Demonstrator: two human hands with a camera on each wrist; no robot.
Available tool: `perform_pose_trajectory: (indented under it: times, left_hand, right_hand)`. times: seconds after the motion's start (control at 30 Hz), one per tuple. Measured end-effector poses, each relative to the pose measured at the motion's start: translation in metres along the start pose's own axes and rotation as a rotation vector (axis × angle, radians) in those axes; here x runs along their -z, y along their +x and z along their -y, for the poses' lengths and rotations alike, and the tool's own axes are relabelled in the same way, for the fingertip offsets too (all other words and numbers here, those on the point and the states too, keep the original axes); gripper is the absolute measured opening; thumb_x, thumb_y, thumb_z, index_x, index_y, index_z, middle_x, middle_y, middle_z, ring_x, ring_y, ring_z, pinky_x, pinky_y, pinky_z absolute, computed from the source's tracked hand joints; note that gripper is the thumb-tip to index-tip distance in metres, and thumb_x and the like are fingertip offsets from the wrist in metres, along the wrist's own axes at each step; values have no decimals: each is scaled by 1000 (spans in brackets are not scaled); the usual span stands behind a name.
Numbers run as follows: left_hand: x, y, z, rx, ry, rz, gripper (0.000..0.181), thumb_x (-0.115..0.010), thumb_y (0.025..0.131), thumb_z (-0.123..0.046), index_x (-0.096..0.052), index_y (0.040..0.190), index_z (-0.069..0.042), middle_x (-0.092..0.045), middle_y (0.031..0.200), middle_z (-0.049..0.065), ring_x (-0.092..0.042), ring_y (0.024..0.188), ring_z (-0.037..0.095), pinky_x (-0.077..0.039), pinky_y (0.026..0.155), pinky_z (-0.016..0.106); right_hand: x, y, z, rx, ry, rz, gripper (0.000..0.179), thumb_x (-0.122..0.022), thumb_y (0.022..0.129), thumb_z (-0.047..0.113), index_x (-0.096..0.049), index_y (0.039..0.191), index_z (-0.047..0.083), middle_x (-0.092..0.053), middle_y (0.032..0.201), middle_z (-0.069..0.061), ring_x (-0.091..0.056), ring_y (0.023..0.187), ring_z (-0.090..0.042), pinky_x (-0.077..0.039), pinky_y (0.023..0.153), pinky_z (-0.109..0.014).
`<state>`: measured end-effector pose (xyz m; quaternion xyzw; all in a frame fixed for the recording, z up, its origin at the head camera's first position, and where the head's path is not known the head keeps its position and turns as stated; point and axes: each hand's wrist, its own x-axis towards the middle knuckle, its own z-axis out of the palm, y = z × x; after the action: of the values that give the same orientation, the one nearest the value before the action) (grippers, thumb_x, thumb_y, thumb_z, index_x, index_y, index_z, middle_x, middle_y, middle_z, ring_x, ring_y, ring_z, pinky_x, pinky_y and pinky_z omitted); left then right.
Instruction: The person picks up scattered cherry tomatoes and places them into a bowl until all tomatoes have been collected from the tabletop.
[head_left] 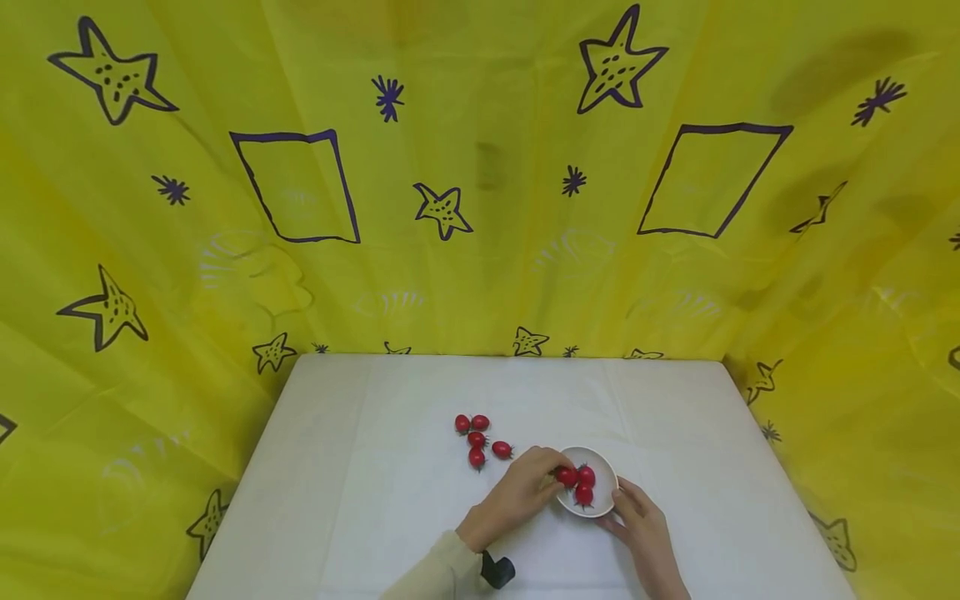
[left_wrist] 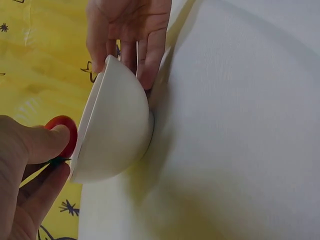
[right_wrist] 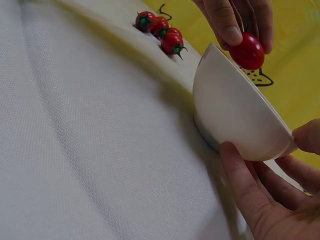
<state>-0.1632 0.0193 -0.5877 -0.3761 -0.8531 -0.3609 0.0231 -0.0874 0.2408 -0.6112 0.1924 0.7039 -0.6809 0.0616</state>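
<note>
My left hand [head_left: 534, 479] pinches a red cherry tomato [right_wrist: 248, 51] between thumb and fingers, just above the near-left rim of a white bowl [left_wrist: 117, 120]. Its green calyx shows at the lower end in the left wrist view. Two more cherry tomatoes [head_left: 583, 495] lie inside the bowl in the head view. On the bowl's other side, my right hand [head_left: 639, 525] holds it, thumb at the rim and fingers against the underside. The bowl stands on the table, its inside hidden in both wrist views.
Several cherry tomatoes [head_left: 477, 438] lie loosely grouped on the white tablecloth [head_left: 390, 500], left of the bowl. Yellow sheeting [head_left: 480, 275] with drawn stars and frames hangs behind the table and along both sides. A black band [head_left: 498, 570] sits at the left wrist.
</note>
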Motion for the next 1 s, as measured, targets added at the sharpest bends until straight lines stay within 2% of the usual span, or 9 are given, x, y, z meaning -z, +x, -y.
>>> perform_pose_trajectory:
  times: [0.17,0.27,0.37,0.5,0.6,0.7,0.83,0.93,1.0]
  left_hand:
    - [-11,7,-11,55,84,-46,30,-75,95,-11,-68,124,-13,-72,118,-1,-62,109,13,-53,99,19]
    - [-21,10,-17,97,121,-73,28,-75,95,-11,-68,121,-13,-69,114,-1,-61,105,12,-53,96,17]
    - [-27,13,-23,131,178,-80,27,-75,94,-9,-68,119,-12,-67,110,0,-60,102,12,-54,93,17]
    - [-34,16,-30,158,262,-82,25,-72,95,-7,-67,120,-8,-67,111,3,-60,99,14,-55,90,17]
    - [-39,19,-34,163,337,-105,24,-71,95,-8,-68,119,-7,-69,111,4,-61,98,15,-56,89,18]
    - [-43,21,-36,153,412,-122,25,-74,95,-9,-68,118,-7,-68,110,4,-61,96,14,-57,88,18]
    - [-46,22,-37,141,483,-142,30,-78,93,-14,-65,119,-8,-66,108,3,-60,92,13,-58,85,16]
    - [-48,24,-36,148,519,-152,35,-80,92,-19,-63,120,-9,-65,106,2,-60,91,12,-58,85,16]
    - [-49,24,-36,154,535,-154,37,-82,91,-22,-63,120,-10,-65,105,2,-61,91,12,-58,85,16]
  right_hand:
    - [-1,0,0,13,-15,10,57,-44,113,25,-30,158,-7,-32,162,-36,-48,145,-42,-61,96,-29]
    - [0,-1,0,27,-19,19,57,-44,113,25,-29,158,-7,-32,162,-37,-43,147,-48,-61,96,-30]
    - [0,-1,0,35,-19,22,58,-46,113,26,-30,158,-6,-32,162,-37,-55,141,-35,-61,96,-29]
    - [1,-2,0,35,-5,13,58,-48,112,27,-33,157,-7,-35,161,-36,-64,119,-1,-61,95,-29]
    - [0,-3,0,38,10,4,58,-50,111,26,-34,156,-8,-36,160,-36,-62,108,9,-61,94,-29]
    - [0,-4,2,33,10,-1,58,-49,111,25,-34,156,-8,-36,160,-36,-61,106,10,-61,94,-29]
    - [0,-3,2,22,-11,-1,58,-49,112,26,-34,156,-8,-35,161,-36,-63,123,-8,-61,95,-30]
    - [0,-2,2,20,-27,4,59,-48,112,28,-33,156,-8,-34,161,-37,-56,138,-29,-61,95,-30]
    - [0,-2,2,23,-29,10,58,-47,112,27,-33,157,-8,-33,161,-37,-50,143,-37,-61,96,-30]
